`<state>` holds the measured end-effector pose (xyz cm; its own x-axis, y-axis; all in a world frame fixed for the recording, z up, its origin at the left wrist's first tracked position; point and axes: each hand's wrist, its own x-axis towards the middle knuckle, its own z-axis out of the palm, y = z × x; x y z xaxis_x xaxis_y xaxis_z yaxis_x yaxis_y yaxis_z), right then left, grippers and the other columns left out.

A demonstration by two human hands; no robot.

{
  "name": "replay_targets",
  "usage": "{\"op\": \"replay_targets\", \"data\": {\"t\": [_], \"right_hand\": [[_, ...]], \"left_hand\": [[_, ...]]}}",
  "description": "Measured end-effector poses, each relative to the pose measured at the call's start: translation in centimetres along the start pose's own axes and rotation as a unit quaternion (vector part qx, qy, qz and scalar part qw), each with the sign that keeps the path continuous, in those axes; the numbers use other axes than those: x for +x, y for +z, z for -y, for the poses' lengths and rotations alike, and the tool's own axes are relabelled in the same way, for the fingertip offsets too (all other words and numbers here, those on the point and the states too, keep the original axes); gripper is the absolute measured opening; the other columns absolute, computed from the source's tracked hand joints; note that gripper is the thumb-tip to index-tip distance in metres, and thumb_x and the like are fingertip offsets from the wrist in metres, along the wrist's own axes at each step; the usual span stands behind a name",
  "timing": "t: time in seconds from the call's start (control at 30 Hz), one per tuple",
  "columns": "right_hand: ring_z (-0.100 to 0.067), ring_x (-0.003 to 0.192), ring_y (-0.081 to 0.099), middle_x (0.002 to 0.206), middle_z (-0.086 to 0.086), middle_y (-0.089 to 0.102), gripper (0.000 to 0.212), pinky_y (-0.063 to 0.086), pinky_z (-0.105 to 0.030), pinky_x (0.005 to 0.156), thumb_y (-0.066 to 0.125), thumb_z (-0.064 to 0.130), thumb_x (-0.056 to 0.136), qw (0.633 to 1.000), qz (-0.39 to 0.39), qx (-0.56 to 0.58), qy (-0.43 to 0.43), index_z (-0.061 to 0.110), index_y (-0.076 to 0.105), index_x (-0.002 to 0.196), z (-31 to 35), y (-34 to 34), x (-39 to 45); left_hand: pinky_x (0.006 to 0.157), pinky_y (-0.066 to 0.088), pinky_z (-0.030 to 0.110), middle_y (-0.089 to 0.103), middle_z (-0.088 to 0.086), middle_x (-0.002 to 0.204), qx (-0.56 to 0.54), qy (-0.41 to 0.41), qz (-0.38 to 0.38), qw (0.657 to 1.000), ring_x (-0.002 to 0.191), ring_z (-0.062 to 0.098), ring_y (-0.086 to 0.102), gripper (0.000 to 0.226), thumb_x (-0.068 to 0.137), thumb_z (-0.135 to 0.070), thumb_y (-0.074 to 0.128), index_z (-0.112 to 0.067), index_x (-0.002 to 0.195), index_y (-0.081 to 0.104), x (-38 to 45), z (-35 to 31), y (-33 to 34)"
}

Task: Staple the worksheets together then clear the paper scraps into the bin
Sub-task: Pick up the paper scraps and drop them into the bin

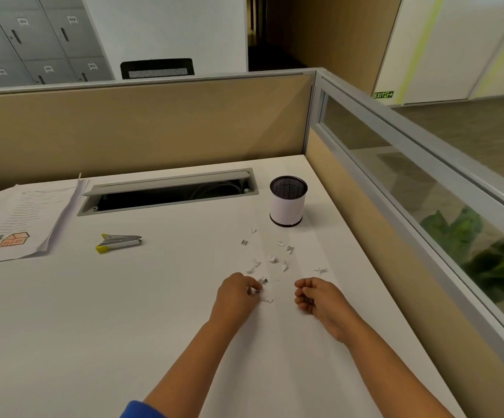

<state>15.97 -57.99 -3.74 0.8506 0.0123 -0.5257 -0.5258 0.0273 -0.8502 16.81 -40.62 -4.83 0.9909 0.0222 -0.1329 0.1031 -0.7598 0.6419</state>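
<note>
Stapled-looking worksheets [24, 218] far left, white scraps [274, 259] scattered near mesh bin [288, 202]

On the white counter [124, 312], the left hand [237, 294] pinches a paper scrap with curled fingers [255, 286]; the right hand [317, 297] rests cupped beside it. More scraps [271, 259] lie scattered just beyond, near the mesh bin [288, 202]. The stapler [119, 242] and worksheets [24, 218] lie far left.

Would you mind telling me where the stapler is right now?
In the head view, the stapler lies on the desk, left of centre, between the worksheets and the paper scraps.
</note>
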Motion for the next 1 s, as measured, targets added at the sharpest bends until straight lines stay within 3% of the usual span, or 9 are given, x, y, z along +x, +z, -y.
{"op": "replay_targets", "data": {"t": [0.2,0.33,0.43,0.5,0.6,0.67,0.77,0.87,1.0], "right_hand": [[-0.016,0.075,0.055,0.082,-0.004,0.058,0.015,0.047,-0.027,0.073,0.046,0.012,0.094,0.997,-0.013,-0.082,-0.003,0.01,0.06,0.092,-0.4,0.3,0.4],[-0.012,0.074,0.055,0.084,-0.001,0.059,0.009,0.046,-0.022,0.07,0.052,0.015,0.091,0.991,-0.02,-0.134,-0.014,0.013,0.06,0.093,-0.5,0.6,0.4],[-0.01,0.076,0.052,0.085,0.004,0.058,0.012,0.043,-0.019,0.065,0.057,0.016,0.087,0.981,-0.038,-0.188,-0.036,0.013,0.061,0.098,-0.7,1.2,0.4],[-0.007,0.073,0.051,0.079,0.007,0.055,0.017,0.041,-0.016,0.061,0.061,0.018,0.084,0.973,-0.047,-0.219,-0.056,0.012,0.063,0.1,-0.9,1.9,0.4],[-0.006,0.07,0.051,0.076,0.009,0.054,0.023,0.039,-0.012,0.061,0.071,0.022,0.079,0.96,-0.052,-0.259,-0.097,0.013,0.065,0.099,-1.0,2.9,0.4],[-0.006,0.076,0.052,0.082,0.009,0.057,0.032,0.037,-0.012,0.064,0.076,0.026,0.075,0.942,-0.055,-0.304,-0.128,0.012,0.067,0.103,-1.2,3.7,0.6],[-0.007,0.081,0.055,0.099,-0.001,0.065,0.026,0.038,-0.011,0.067,0.075,0.02,0.075,0.926,-0.066,-0.335,-0.16,0.011,0.071,0.099,-1.6,4.8,0.9],[-0.008,0.069,0.054,0.083,-0.001,0.062,0.003,0.037,-0.009,0.059,0.067,0.013,0.079,0.91,-0.075,-0.363,-0.183,0.014,0.069,0.078,-1.9,5.4,1.3],[-0.012,0.074,0.052,0.09,-0.005,0.06,0.017,0.04,-0.017,0.063,0.051,0.006,0.088,0.89,-0.075,-0.409,-0.188,0.015,0.054,0.075,-2.1,5.3,1.7]], "left_hand": [[0.058,0.033,0.012,0.056,0.0,0.085,-0.002,0.02,-0.001,1.0,0.079,0.013,0.052,0.005,0.082,-0.01,0.06,-0.011,0.082,0.065,0.0,0.5,0.1],[0.057,0.03,0.008,0.05,-0.003,0.082,-0.007,0.02,-0.013,1.0,0.074,0.011,0.048,0.012,0.084,-0.007,0.056,-0.015,0.074,0.055,0.0,0.9,0.5],[0.057,0.034,0.014,0.053,-0.004,0.07,-0.135,-0.048,-0.035,0.989,0.063,0.007,0.047,0.013,0.083,-0.005,0.058,-0.011,0.071,0.057,-0.1,0.8,0.1],[0.056,0.04,0.019,0.056,0.003,0.065,-0.313,-0.127,-0.039,0.941,0.06,0.013,0.049,0.014,0.084,-0.003,0.056,-0.006,0.071,0.058,-0.1,1.0,-0.7],[0.053,0.05,0.021,0.058,0.014,0.072,-0.59,-0.235,-0.025,0.772,0.065,0.02,0.054,0.017,0.088,0.006,0.046,0.001,0.075,0.056,0.3,0.9,-2.2],[0.049,0.052,0.017,0.057,0.015,0.075,-0.635,-0.272,-0.039,0.722,0.066,0.019,0.055,0.015,0.087,0.011,0.045,0.003,0.079,0.055,0.6,1.0,-2.9],[0.046,0.052,0.015,0.06,0.012,0.074,-0.6,-0.273,-0.048,0.75,0.064,0.017,0.055,0.012,0.081,0.012,0.057,0.002,0.077,0.062,1.0,0.9,-3.3],[0.05,0.051,0.018,0.059,0.01,0.072,-0.588,-0.274,-0.038,0.76,0.06,0.016,0.054,0.004,0.077,0.005,0.068,0.003,0.077,0.064,1.5,0.7,-3.3],[0.054,0.041,0.023,0.052,0.006,0.063,-0.398,-0.183,-0.046,0.898,0.053,0.016,0.044,0.015,0.08,-0.002,0.065,-0.005,0.066,0.06,2.2,0.4,-2.6]]}}
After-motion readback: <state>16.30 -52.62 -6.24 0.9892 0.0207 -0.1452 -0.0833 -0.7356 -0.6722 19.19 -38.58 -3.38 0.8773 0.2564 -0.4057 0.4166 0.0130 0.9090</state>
